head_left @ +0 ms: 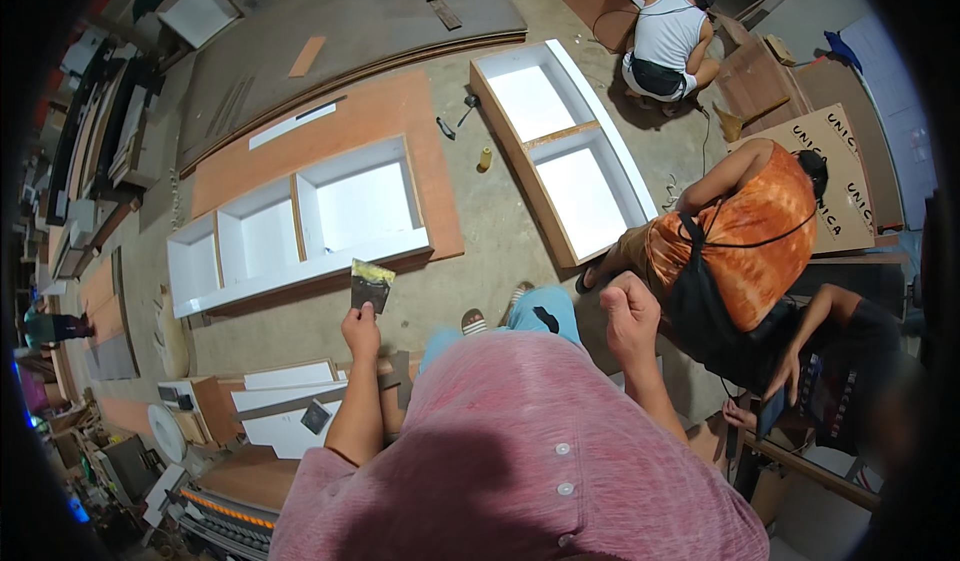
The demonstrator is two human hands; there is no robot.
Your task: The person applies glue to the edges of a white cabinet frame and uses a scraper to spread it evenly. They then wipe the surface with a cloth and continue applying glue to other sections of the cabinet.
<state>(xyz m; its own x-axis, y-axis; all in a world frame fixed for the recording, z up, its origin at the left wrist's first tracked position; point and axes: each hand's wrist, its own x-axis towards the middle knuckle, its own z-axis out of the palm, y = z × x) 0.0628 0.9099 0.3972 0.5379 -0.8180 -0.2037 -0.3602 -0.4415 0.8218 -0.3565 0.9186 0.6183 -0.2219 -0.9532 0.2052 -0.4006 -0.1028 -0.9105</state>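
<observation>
In my left hand [362, 335] is a dark, flat, square piece with a yellow-green smeared edge [372, 287], pinched at its lower corner. My right hand [632, 313] is raised and closed into a fist; anything inside it is hidden by the fingers. Beyond the left hand lies a white-lined cabinet frame with three compartments [300, 219], on a reddish-brown board [436, 161]. Farther off to the right rests a second white-lined frame with two compartments [556, 139]. Neither hand touches these frames.
Between the frames are a yellow bottle [486, 159] and a dark-handled tool [445, 128]. A person in an orange shirt [760, 231] bends close on my right, beside a person with a phone [770, 413]. Another person [668, 36] crouches far right. White panels [290, 416] lie near left.
</observation>
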